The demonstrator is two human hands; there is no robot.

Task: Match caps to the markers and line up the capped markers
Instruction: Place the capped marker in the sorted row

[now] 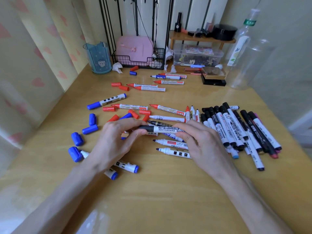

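Both hands hold one white whiteboard marker [166, 129] level above the desk. My left hand [118, 134] pinches its black cap [146, 128], which sits on the marker's left end. My right hand [199, 141] grips the barrel's right part. Loose blue caps [90, 129] and red caps [144, 112] lie to the left and behind my hands. Uncapped red markers [167, 109] and uncapped blue-tipped markers [170, 142] lie around. A row of capped black markers [236, 129] lies at the right.
A wooden desk [168, 191] carries it all. At the back stand a blue cup [98, 58], a wire basket [140, 60] with a pink case, a clear box [197, 55] and a clear bottle [243, 53]. A curtain hangs at the left.
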